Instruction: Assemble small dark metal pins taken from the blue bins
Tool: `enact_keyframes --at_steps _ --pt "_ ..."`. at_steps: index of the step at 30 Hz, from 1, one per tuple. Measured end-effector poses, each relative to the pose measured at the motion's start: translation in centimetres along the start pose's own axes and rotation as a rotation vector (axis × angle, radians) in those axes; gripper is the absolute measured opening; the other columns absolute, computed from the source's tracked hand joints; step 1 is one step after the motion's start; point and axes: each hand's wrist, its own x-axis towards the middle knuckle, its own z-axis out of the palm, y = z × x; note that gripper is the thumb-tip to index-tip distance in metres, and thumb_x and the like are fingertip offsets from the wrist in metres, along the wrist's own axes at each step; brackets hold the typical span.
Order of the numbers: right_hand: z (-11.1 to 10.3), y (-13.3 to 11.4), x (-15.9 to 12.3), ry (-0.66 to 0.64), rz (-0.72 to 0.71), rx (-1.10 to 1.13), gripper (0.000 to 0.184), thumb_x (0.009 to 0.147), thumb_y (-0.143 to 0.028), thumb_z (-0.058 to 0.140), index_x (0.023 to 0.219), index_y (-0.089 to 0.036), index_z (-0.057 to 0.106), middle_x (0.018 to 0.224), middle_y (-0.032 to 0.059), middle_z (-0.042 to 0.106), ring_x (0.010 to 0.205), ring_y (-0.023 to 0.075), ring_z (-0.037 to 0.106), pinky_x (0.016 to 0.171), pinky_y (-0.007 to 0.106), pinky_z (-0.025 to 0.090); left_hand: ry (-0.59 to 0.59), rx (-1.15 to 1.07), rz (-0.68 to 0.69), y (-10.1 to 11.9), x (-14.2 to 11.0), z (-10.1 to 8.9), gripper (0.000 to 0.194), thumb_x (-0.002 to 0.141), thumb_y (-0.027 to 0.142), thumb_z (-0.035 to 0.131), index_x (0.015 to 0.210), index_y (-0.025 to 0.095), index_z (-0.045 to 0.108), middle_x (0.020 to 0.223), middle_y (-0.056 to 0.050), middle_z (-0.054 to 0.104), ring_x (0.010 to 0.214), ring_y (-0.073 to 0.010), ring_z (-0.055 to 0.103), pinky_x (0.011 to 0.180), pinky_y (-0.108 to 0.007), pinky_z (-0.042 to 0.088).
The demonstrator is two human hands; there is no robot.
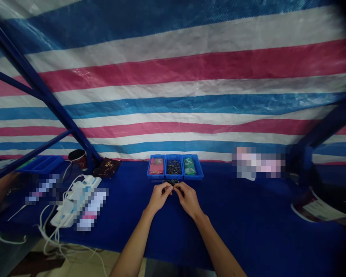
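Note:
My left hand (159,198) and my right hand (188,198) meet over the blue tabletop, fingertips pinched close together. Whatever lies between the fingers is too small to make out. Just beyond the fingertips is a small pile of thin dark metal pieces (170,181), like screws or nails. Behind it stands a blue three-part tray (174,177). Its left compartment has a pink-red lining (156,167) with something pale on top. Many thin dark and brassy pieces (173,167) fill the middle one. On the right, small white pieces (190,166) lie over green.
To the left are a white power strip (75,200) with cables, a phone-like object (92,211), a brown packet (107,168) and a dark cup (77,159). Another person's arm (0,194) shows at far left. A round labelled container (323,206) stands right. Striped sheeting (190,77) hangs behind.

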Motion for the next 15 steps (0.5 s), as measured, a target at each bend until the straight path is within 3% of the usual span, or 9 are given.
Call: enact_keyframes --at_steps 15 --pt "0.01 0.18 0.02 0.038 0.002 0.021 0.020 0.099 -0.026 0.050 0.092 -0.023 0.069 0.085 0.0027 0.066 0.076 0.0181 0.064 0.069 0.027 0.046 0.029 0.015 0.013 -0.26 0.25 0.26 0.038 0.097 0.043 0.053 0.078 0.014 0.068 0.067 -0.002 0.065 0.060 -0.0126 0.054 0.060 -0.021 0.039"
